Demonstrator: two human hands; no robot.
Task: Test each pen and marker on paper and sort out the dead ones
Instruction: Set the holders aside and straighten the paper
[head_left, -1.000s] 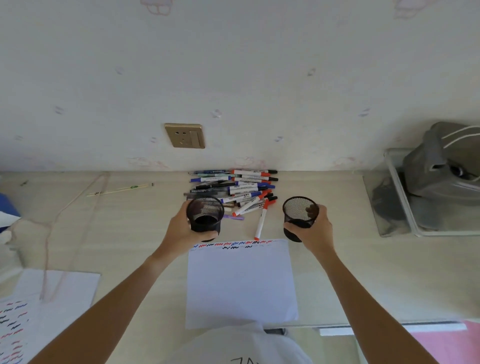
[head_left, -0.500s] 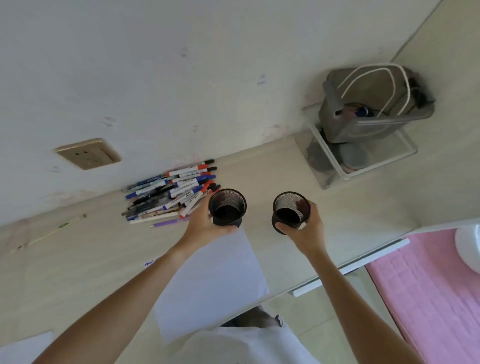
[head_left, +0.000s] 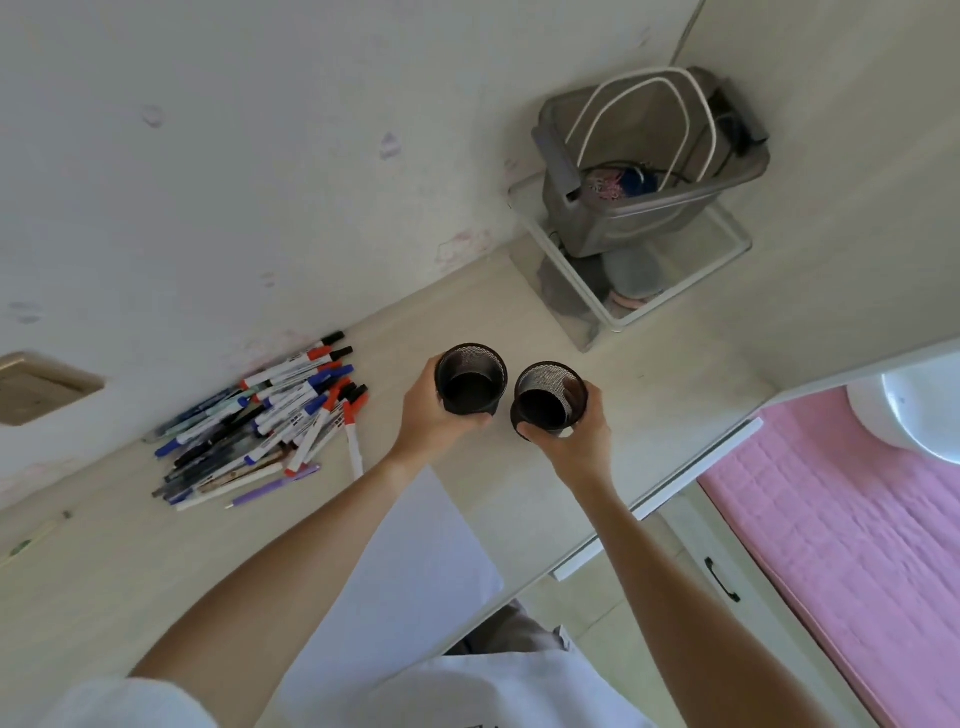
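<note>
A heap of pens and markers (head_left: 270, 415) with red, blue and black caps lies on the desk by the wall, left of my hands. My left hand (head_left: 428, 418) grips an empty black mesh cup (head_left: 471, 379). My right hand (head_left: 574, 441) grips a second empty black mesh cup (head_left: 550, 397) just to its right; the two cups nearly touch. A white sheet of paper (head_left: 415, 551) lies on the desk under my left forearm, which hides part of it.
A grey basket (head_left: 649, 208) with white cords sits on a clear rack (head_left: 587, 301) at the desk's far right corner. The desk edge (head_left: 660, 499) runs close under my right wrist, with a pink mat (head_left: 841, 545) on the floor beyond. A wall socket (head_left: 41, 387) is at left.
The view has swung right and tilted. Both hands carried the two cups rightwards, away from the pen heap, and brought them closer together.
</note>
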